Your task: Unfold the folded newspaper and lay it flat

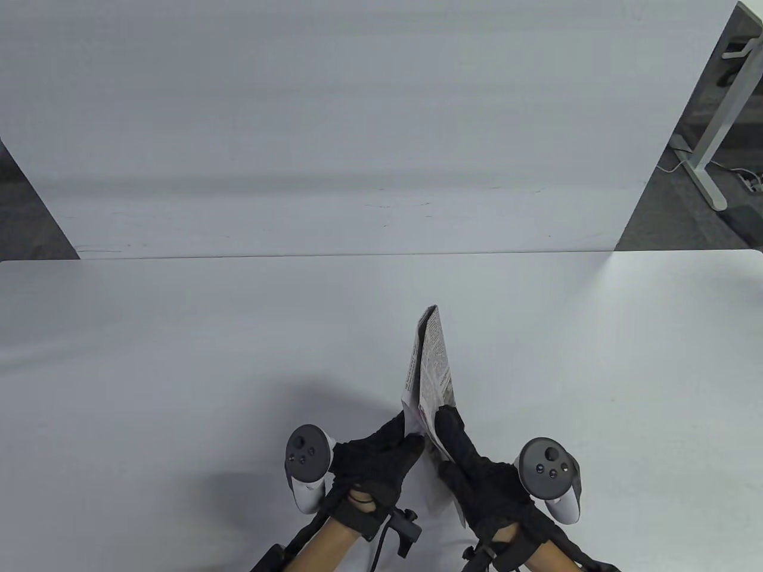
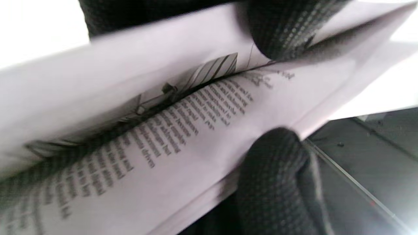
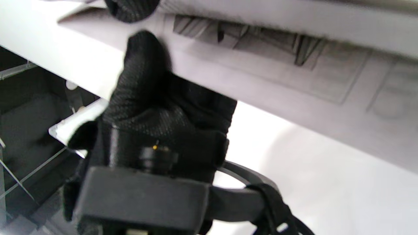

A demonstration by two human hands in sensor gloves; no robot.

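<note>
The folded newspaper (image 1: 430, 372) is held up on edge above the white table (image 1: 179, 357), its far tip pointing away from me. My left hand (image 1: 400, 440) grips its left sheet at the near end. My right hand (image 1: 448, 424) grips the right sheet beside it. The two sheets are parted a little at the near end. In the left wrist view the printed pages (image 2: 183, 130) gape slightly, with a fingertip (image 2: 277, 29) above and a thumb (image 2: 271, 169) below. In the right wrist view a gloved finger (image 3: 143, 65) presses the paper's underside (image 3: 294, 78).
A second white table (image 1: 357, 119) lies beyond the seam. A desk leg (image 1: 709, 155) and cables stand on the dark floor at the far right. The table's near edge shows in both wrist views.
</note>
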